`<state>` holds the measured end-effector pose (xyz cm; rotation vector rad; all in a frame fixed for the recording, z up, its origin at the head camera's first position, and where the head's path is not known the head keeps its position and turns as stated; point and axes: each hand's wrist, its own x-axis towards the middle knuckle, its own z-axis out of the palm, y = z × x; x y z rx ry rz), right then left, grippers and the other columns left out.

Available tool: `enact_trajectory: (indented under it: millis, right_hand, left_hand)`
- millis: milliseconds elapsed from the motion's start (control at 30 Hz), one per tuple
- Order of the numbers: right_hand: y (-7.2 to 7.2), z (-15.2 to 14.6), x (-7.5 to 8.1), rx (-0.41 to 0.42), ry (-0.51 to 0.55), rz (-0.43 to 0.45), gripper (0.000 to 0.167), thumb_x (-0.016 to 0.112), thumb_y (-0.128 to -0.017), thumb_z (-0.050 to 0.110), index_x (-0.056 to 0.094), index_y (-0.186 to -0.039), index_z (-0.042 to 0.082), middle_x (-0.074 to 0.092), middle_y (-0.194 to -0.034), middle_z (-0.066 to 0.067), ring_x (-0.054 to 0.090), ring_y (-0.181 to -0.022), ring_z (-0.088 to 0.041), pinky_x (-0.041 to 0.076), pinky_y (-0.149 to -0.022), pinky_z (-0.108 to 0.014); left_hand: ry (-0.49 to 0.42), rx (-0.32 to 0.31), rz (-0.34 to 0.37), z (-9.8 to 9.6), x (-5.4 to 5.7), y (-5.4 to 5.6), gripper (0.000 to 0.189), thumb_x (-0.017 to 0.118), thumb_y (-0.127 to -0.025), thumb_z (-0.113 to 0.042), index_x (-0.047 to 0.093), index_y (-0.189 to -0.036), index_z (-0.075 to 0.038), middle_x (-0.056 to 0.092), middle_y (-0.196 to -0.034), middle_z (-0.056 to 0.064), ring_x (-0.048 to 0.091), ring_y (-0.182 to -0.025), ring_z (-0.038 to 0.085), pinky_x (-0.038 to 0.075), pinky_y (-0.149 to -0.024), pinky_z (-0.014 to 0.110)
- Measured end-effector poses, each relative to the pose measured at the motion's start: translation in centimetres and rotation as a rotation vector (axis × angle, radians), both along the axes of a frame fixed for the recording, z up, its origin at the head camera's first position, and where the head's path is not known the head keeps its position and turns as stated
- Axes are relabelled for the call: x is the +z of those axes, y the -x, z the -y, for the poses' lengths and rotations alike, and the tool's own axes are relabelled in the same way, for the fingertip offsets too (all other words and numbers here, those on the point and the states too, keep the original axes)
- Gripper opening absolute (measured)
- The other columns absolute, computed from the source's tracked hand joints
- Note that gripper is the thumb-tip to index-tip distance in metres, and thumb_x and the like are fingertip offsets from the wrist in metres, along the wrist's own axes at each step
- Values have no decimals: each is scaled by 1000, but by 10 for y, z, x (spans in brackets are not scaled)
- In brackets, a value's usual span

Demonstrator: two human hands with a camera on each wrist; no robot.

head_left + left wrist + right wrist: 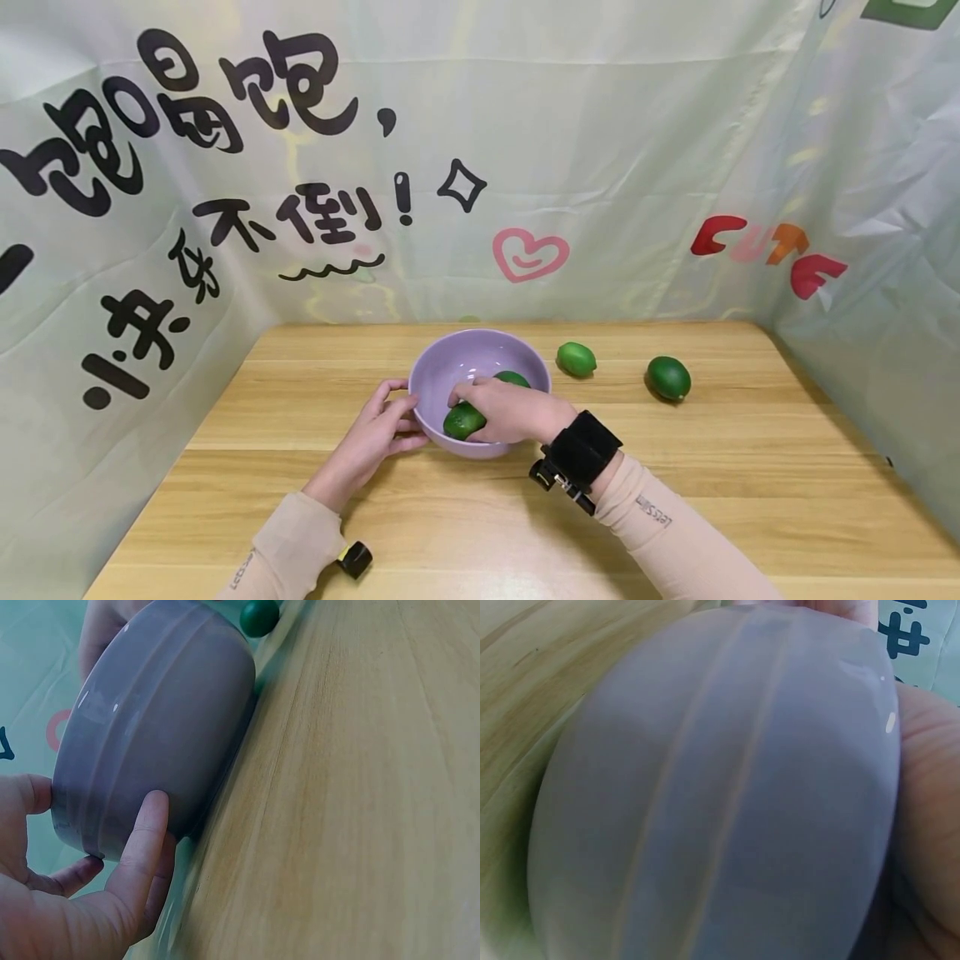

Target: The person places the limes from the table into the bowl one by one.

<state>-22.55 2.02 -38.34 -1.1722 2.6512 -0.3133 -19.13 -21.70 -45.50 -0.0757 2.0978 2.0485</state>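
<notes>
Bowl (450,362), purple & round, sits on wood tbl (465,517). Inside is a dark lime (463,421), near the front side; R hand (517,411) reaches in over the rim & grips it w/ bent fingers. Another green lime (513,378) is in there too, just behind that hand, partly hid. L hand (380,429) holds bowl's left side from outside w/ thumb & fingers. On tbl, right of bowl: small lt. green lime (576,359) near it, & bigger dk. green lime (668,378) farther off.
</notes>
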Motion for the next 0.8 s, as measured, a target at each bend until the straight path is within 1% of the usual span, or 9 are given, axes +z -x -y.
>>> enact_trajectory:
  millis: [267,567,800]
  right_hand:
    - [1,2,-3,4,-2,-4,44,83,-96,29,65,-135,17,72,-125,-6,67,-115,-17,59,-101,-35]
    - [0,1,0,-9,-9,-10,52,83,-97,30,62,-142,15,70,-135,-11,67,-123,-21,59,-106,-39]
    - [-1,-2,4,-21,3,0,54,82,-97,32,62,-145,16,68,-139,-14,68,-123,-23,59,-106,-41]
  left_hand:
    - [1,6,2,0,0,-1,41,50,-114,-25,41,-152,-16,58,-138,27,74,-106,26,68,-94,41]
    - [6,7,-4,2,0,0,44,52,-113,-26,40,-153,-13,58,-134,27,74,-103,25,68,-92,39]
    - [4,-9,1,2,2,0,43,51,-113,-27,40,-153,-14,59,-135,26,74,-104,25,68,-93,38]
